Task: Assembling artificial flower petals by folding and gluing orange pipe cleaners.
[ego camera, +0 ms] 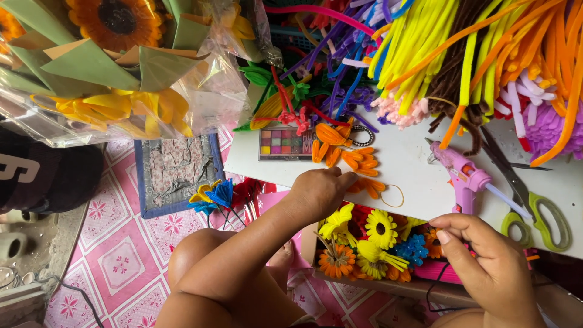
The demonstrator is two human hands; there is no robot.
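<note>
My left hand [317, 193] rests knuckles-up on the front edge of a white board [413, 159], its fingertips touching orange pipe-cleaner petals [364, 182]; whether it grips one I cannot tell. My right hand [486, 255] hovers lower right with fingers curled, thumb against forefinger, nothing clearly seen in it. Just above it lies a pink glue gun [460, 176]. Between my hands sits a box of finished pipe-cleaner flowers [370, 240], yellow, orange and blue.
Green-handled scissors [534, 209] lie on the board's right. A heap of coloured pipe cleaners [449, 54] fills the back. A small colour palette [285, 144], a wrapped sunflower bouquet [115, 67], blue and yellow flowers [214, 197] and a pink patterned floor [121, 261] lie left.
</note>
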